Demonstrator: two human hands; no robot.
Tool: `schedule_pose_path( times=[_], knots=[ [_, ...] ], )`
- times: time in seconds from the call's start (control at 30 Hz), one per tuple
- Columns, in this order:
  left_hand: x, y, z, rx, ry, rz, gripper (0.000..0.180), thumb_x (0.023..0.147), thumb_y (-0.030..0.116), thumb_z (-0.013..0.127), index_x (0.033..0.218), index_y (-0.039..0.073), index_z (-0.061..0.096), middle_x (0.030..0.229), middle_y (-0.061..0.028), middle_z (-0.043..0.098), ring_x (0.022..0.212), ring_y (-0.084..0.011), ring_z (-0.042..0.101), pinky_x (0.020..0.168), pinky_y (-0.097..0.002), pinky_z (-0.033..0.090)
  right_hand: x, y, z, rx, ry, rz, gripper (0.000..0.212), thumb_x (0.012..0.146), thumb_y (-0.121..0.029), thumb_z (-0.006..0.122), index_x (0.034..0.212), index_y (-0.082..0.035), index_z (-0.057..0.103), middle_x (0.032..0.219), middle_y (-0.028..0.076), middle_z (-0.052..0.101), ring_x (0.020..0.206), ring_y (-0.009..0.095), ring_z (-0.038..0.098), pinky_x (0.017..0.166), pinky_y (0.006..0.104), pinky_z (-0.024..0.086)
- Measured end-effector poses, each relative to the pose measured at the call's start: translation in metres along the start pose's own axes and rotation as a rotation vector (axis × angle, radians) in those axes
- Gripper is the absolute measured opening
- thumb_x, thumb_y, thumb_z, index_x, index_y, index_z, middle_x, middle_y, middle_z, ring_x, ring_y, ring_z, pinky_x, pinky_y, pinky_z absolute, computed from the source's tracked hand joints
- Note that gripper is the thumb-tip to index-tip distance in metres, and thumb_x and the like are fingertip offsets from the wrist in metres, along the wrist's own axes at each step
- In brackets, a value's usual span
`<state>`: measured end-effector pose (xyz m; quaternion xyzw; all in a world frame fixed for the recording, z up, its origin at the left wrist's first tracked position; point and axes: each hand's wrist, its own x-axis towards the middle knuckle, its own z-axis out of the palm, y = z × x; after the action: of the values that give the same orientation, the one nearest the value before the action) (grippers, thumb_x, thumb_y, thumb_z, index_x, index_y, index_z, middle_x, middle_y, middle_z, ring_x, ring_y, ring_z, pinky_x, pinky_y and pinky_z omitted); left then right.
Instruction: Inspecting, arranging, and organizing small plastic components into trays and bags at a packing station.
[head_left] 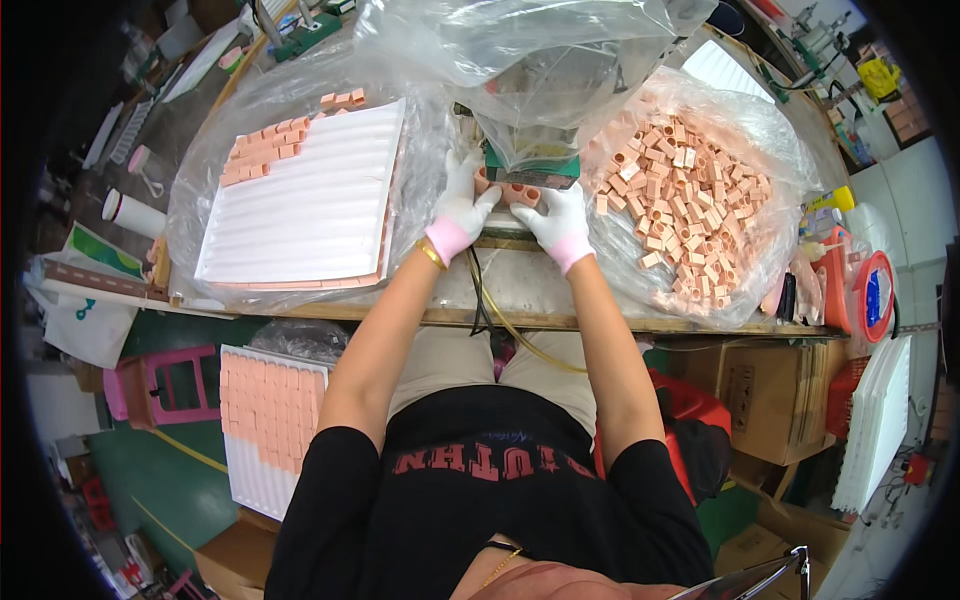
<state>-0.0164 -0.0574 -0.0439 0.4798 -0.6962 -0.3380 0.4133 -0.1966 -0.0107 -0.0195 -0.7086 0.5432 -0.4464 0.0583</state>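
Note:
My left hand [463, 205], in a white glove with a pink cuff, pinches the left end of a short row of peach-coloured hollow pieces [516, 192]. At the row's right end, my right hand [559, 218], gloved the same way, grips it with fingers closed. The row lies beneath the green block [545, 172] of a bench machine, whose upper part is covered by a clear plastic bag [535, 95]. The block hides the row's far side. Fingertips of both hands are partly hidden.
Left on the table is a white ridged tray [300, 215] with several rows of peach pieces [262, 150]. A heap of loose pieces [690, 205] lies on clear plastic at the right. Below stand another loaded tray [270, 410], a pink stool [180, 385] and cardboard boxes [775, 395].

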Motion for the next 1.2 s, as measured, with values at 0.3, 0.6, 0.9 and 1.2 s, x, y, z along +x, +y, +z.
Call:
schedule_pose_path(
  times=[0.3,0.6,0.9,1.2],
  knots=[
    [-0.043,0.075,-0.035,-0.722,-0.507,-0.31,0.051,0.085,0.008,0.066,0.13,-0.001,0.045,0.113,-0.0078,0.061,0.098,-0.0135,0.061,0.079,-0.0264,0.055,-0.031,-0.031,-0.066,0.534,-0.437,0.415,0.042,0.077,-0.024,0.074,0.109,0.0,0.062,0.108,0.01,0.06,0.102,0.02,0.056,0.093,0.0325,0.043],
    [-0.054,0.066,-0.026,-0.925,-0.578,-0.532,0.04,0.082,0.009,0.07,0.118,-0.003,0.057,0.102,-0.0065,0.066,0.086,-0.0115,0.064,0.07,-0.0216,0.054,-0.03,-0.046,-0.071,0.34,-0.642,0.644,0.043,0.075,-0.024,0.076,0.105,0.003,0.063,0.099,0.011,0.065,0.089,0.015,0.06,0.081,0.0298,0.048],
    [-0.16,0.069,-0.191,-0.569,-0.09,-0.533,0.033,0.079,0.007,0.071,0.11,-0.002,0.062,0.092,-0.0051,0.067,0.075,-0.0105,0.063,0.066,-0.0234,0.052,-0.051,-0.084,-0.052,0.449,-0.514,0.443,0.039,0.079,-0.014,0.075,0.112,-0.001,0.06,0.096,0.001,0.062,0.088,0.008,0.057,0.081,0.025,0.046],
    [-0.49,-0.012,-0.332,0.682,0.502,-0.769,0.015,0.081,0.012,0.062,0.094,0.005,0.064,0.088,-0.0056,0.068,0.078,-0.0129,0.064,0.072,-0.022,0.049,-0.042,-0.15,0.019,0.791,-0.773,0.298,0.038,0.086,-0.007,0.066,0.121,0.003,0.053,0.108,0.005,0.059,0.096,0.012,0.056,0.089,0.0259,0.043]
  ],
)
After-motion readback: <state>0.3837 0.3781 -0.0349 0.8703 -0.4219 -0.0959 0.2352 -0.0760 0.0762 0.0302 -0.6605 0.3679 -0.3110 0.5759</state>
